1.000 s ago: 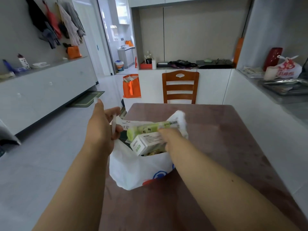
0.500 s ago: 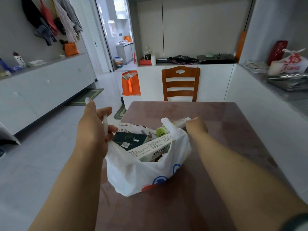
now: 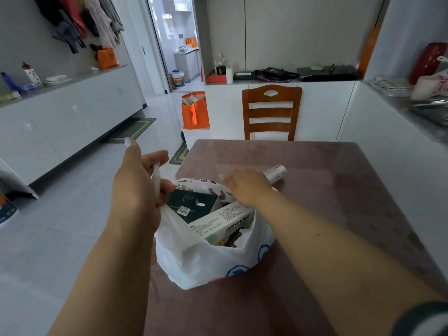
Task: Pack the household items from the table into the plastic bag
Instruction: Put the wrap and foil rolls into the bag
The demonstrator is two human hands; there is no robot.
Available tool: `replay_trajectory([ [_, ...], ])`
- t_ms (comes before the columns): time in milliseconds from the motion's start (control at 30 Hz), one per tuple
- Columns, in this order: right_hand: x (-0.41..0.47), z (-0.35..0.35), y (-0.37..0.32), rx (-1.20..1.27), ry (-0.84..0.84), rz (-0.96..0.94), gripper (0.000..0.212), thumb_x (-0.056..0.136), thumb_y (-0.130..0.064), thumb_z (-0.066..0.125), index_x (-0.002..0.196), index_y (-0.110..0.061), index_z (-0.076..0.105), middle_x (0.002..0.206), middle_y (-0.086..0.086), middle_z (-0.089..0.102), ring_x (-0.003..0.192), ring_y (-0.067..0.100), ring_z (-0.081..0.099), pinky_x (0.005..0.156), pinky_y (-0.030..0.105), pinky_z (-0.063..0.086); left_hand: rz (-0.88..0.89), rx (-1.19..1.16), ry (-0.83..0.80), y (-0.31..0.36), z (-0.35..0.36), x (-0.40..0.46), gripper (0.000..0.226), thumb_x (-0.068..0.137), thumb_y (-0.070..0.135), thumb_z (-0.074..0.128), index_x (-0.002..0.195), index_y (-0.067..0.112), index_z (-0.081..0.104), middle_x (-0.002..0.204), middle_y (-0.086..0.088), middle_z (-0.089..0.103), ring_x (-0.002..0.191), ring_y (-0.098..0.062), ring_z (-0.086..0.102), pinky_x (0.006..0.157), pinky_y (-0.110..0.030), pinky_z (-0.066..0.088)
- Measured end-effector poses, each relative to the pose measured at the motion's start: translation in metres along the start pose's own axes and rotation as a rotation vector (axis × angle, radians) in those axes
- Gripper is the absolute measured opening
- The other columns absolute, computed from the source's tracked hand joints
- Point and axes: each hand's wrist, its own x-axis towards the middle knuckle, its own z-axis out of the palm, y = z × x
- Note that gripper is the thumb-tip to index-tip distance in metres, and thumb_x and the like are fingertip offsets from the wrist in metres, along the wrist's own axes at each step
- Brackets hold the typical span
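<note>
The plastic bag [image 3: 213,253] sat on the bench [image 3: 327,190]. Left hand [image 3: 135,190] still clenched its handle. Right hand [image 3: 247,185], having dropped the boxes inside, hovered over the bag's mouth, fingers released; a tube [image 3: 276,172] behind the bag remained unpacked.

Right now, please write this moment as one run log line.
left hand: holds bag handle | right hand: open above plastic bag | boxes inside | white roll on table

One plastic bag [image 3: 194,258]; two boxes inside; one roll [image 3: 275,172]; one chair [image 3: 271,112]
</note>
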Motion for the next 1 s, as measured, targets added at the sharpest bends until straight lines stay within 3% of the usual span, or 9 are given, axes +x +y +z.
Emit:
replay_trajectory([
  [67,0.006,-0.001,-0.005,-0.149,-0.168,0.03,0.048,0.099,-0.052,0.021,0.117,-0.025,0.057,0.113,0.006,0.065,0.099,0.026,0.059,0.089,0.045,0.045,-0.007,-0.013,-0.008,-0.001,-0.001,0.002,0.064,0.092,0.062,0.029,0.09,0.016,0.074,0.106,0.0,0.07,0.048,-0.016,0.045,0.038,-0.017,0.03],
  [167,0.008,-0.008,-0.013,-0.168,-0.319,0.105,0.052,0.097,-0.057,0.023,0.137,-0.03,0.042,0.132,0.008,0.056,0.115,0.03,0.054,0.1,0.05,0.038,-0.012,-0.028,-0.027,0.0,-0.003,0.003,0.065,0.093,0.061,0.029,0.093,0.015,0.074,0.109,0.001,0.07,0.045,-0.015,0.046,0.035,-0.017,0.03],
  [333,0.02,-0.008,-0.02,0.001,-0.44,0.396,0.102,0.072,-0.086,0.003,0.146,-0.025,0.039,0.147,0.012,0.044,0.129,0.034,0.043,0.104,0.049,0.032,-0.002,-0.067,-0.045,0.001,-0.008,0.003,0.068,0.094,0.061,0.027,0.098,0.01,0.072,0.111,-0.002,0.069,0.042,-0.015,0.046,0.034,-0.017,0.029],
  [567,0.02,-0.009,-0.02,0.209,-0.449,0.448,0.105,0.069,-0.089,0.004,0.148,-0.027,0.034,0.155,0.011,0.033,0.134,0.035,0.038,0.106,0.05,0.031,-0.023,-0.063,-0.056,0.0,-0.009,0.005,0.068,0.094,0.06,0.026,0.1,0.009,0.071,0.112,-0.003,0.068,0.043,-0.015,0.048,0.036,-0.018,0.029],
  [700,0.022,-0.008,-0.019,0.267,-0.421,0.419,0.118,0.056,-0.095,-0.003,0.147,-0.03,0.035,0.156,0.01,0.03,0.139,0.035,0.033,0.112,0.054,0.026,-0.023,-0.028,-0.066,-0.001,-0.003,0.008,0.068,0.095,0.06,0.025,0.099,0.009,0.07,0.111,-0.003,0.068,0.038,-0.013,0.049,0.037,-0.018,0.027],
  [833,0.016,-0.013,-0.024,0.388,-0.525,0.391,0.092,0.08,-0.08,0.001,0.152,-0.027,0.025,0.16,0.01,0.02,0.144,0.034,0.024,0.115,0.049,0.018,-0.047,0.071,-0.051,-0.001,0.009,0.01,0.069,0.094,0.061,0.023,0.102,0.011,0.071,0.099,-0.003,0.069,0.05,-0.016,0.051,0.042,-0.022,0.031],
  [1000,0.016,-0.012,-0.035,0.416,-0.487,0.359,0.089,0.085,-0.077,0.006,0.148,-0.021,0.035,0.153,0.01,0.035,0.136,0.031,0.038,0.112,0.044,0.025,-0.072,0.105,-0.041,0.001,0.017,0.015,0.068,0.094,0.06,0.024,0.104,0.01,0.07,0.088,-0.005,0.068,0.055,-0.017,0.051,0.044,-0.023,0.032],
])
